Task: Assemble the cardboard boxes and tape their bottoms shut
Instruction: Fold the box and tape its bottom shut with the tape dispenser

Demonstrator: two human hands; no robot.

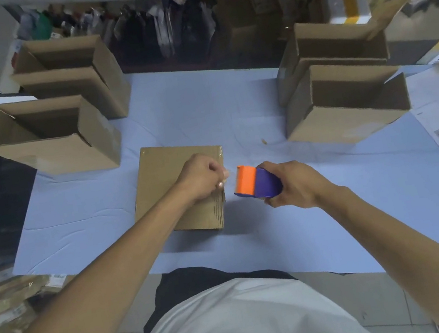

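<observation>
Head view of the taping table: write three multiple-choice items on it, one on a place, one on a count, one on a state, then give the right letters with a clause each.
1. Where is the tape dispenser?
A. in the right hand, just right of the closed box
B. inside an open box
C. on the printed sheets

2. How many open-topped boxes stand on the table?
A. two
B. four
C. six

3. What is the left hand doing?
A. lying flat and open on the table
B. hanging at the person's side
C. fingers curled, pinching something small at the closed box's right edge

Answers: 1 A, the right hand's grip wraps the purple body. 2 B, two stand far left, two far right. 3 C, its fingertips meet at the box edge.
</observation>
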